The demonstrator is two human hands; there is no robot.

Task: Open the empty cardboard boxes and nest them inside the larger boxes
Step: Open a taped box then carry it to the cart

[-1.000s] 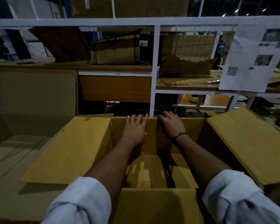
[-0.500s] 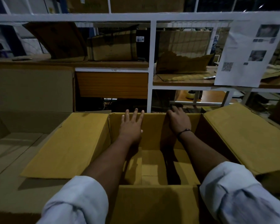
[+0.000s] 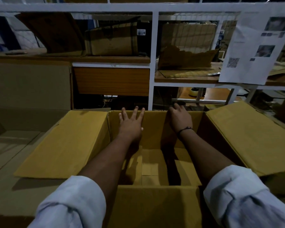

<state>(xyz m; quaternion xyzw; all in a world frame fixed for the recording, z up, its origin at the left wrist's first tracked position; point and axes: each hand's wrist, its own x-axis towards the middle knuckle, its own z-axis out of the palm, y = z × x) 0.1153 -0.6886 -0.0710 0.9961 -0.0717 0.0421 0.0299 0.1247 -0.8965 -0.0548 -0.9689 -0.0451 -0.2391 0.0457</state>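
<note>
An open yellow-brown cardboard box (image 3: 155,129) stands in front of me with its left flap (image 3: 67,143) and right flap (image 3: 248,137) spread outward and its near flap (image 3: 155,206) folded toward me. Its inside is empty down to the bottom flaps. My left hand (image 3: 131,124) lies flat against the inside of the far wall, fingers straight and spread. My right hand (image 3: 179,118) rests on the top edge of that far wall, its fingers curled over the rim. A larger open cardboard box (image 3: 10,145) sits to the left, partly under the left flap.
A white metal shelf frame (image 3: 150,63) stands just behind the box, holding flattened and torn cardboard (image 3: 186,60) and a taped box (image 3: 112,40). A printed paper sheet (image 3: 253,46) hangs at the right. A tall cardboard panel (image 3: 30,84) stands at the left.
The box's far wall has gone a little farther from me. My left hand spread its fingers flat on it, and my right hand slid right along the rim.
</note>
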